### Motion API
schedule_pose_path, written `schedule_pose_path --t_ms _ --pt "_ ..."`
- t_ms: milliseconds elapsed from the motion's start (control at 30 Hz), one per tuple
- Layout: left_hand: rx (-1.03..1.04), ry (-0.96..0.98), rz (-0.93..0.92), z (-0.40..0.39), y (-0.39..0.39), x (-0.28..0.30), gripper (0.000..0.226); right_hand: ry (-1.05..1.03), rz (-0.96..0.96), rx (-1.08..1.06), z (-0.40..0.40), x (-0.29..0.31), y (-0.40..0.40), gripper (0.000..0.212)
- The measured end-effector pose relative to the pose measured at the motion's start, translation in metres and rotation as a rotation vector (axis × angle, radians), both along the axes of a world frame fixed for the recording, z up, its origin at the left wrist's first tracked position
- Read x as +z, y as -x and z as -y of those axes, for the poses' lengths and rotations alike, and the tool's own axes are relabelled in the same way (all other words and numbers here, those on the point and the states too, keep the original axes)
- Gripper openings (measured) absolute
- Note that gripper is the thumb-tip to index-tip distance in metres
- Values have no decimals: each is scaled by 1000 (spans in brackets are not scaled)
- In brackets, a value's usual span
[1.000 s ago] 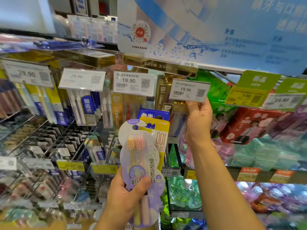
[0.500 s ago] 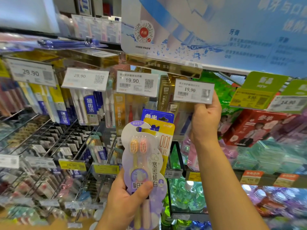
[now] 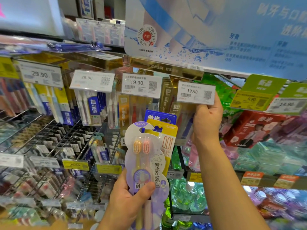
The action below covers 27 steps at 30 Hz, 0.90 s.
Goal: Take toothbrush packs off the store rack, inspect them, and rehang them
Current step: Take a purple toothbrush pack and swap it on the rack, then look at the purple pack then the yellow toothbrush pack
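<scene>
My left hand (image 3: 127, 201) grips a stack of toothbrush packs low in the middle. The front one is a white and lilac pack (image 3: 146, 161) with two orange and pink brushes. Behind it sit a yellow pack (image 3: 167, 140) and a blue pack (image 3: 159, 116). My right hand (image 3: 206, 120) is raised to the rack, fingers curled round the lower edge of a 19.90 price tag (image 3: 196, 92). Gold toothbrush packs (image 3: 182, 120) hang on the hook behind that tag, partly hidden by my hand.
Rows of wire hooks (image 3: 54, 135) with hanging packs fill the left. More price tags (image 3: 141, 84) line the top rail. A large blue sign (image 3: 216, 30) overhangs the rack. Red boxes (image 3: 255, 128) and bottles (image 3: 187, 195) fill the shelves at right.
The view has shifted slightly. My right hand has stayed at the 19.90 tag and my left hand has kept the packs in the same place.
</scene>
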<state>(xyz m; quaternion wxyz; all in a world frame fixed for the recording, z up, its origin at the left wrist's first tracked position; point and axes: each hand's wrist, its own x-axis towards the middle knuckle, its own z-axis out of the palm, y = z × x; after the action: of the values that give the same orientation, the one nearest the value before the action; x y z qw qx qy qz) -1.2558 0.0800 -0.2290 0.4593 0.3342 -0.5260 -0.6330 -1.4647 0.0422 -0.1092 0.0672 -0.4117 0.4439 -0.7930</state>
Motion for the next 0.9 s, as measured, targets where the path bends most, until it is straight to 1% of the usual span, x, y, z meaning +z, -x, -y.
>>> schedule_pose_path --t_ms 100,200,300,367,500,700,800,900 --pt "-6 8 11 1 -2 -3 62 -22 1 -28 -1 -3 1 20" --pt "-10 11 9 1 -4 -6 68 -37 24 -33 -2 -6 1 18" --pt "2 13 20 3 -6 -9 72 -61 -29 -66 -2 -7 -2 23" --pt "-5 13 29 2 -6 -10 71 -72 -44 -81 -2 -5 -4 25" --pt "-15 4 25 -1 -6 -9 69 -54 5 -73 0 -2 -6 20" --pt "-25 -11 14 -1 -9 -9 69 -68 39 -77 3 -2 -9 22" --pt "-20 2 20 0 -8 -6 66 -68 166 13 8 -3 -7 21" --pt "-36 12 22 0 -5 -3 53 -83 247 38 16 -6 -4 20"
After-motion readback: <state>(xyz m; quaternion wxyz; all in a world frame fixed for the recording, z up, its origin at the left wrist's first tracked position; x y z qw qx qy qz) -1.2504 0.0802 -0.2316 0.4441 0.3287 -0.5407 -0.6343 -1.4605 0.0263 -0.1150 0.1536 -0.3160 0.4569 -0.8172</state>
